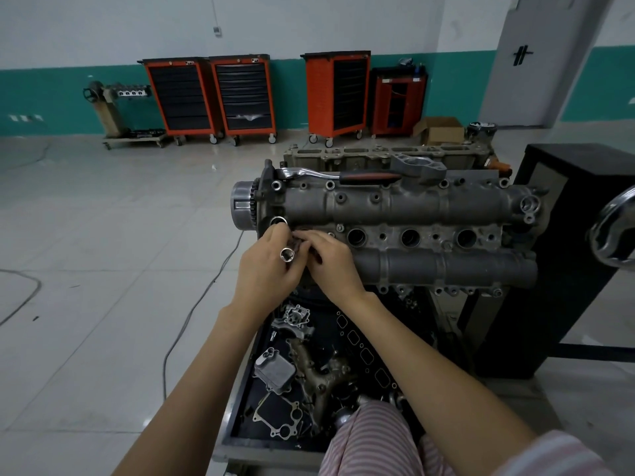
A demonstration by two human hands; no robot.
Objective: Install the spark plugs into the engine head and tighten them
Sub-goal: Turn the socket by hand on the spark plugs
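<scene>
Chrome socket [286, 254] held by both hands over unlabelled engine head [412, 214].

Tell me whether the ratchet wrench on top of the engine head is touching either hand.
Apart. The head view shows the ratchet wrench lying along the far edge of the engine head, with bare metal between it and the left hand and right hand.

orange tool cabinets [240, 97], teal-banded wall [51, 97]
</scene>
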